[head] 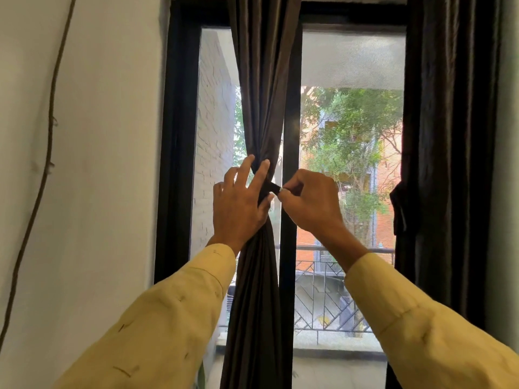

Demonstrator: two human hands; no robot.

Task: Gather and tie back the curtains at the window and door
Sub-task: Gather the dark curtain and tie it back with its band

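A dark brown curtain point(262, 80) hangs in front of the window, gathered into a narrow bunch at mid height. My left hand point(238, 203) lies against the bunch with its fingers spread and straight, thumb pressing the fabric. My right hand point(311, 200) pinches the end of a dark tie-back strap point(273, 187) that comes out from the bunch to the right. A second dark curtain point(446, 136) hangs at the right edge of the window, with its own tie point(400, 209) around it.
The black window frame point(290, 136) has a vertical bar right behind the gathered curtain. A white wall point(98, 164) is on the left, with a thin dark cable point(50, 122) running down it. A balcony railing point(323, 290) shows outside.
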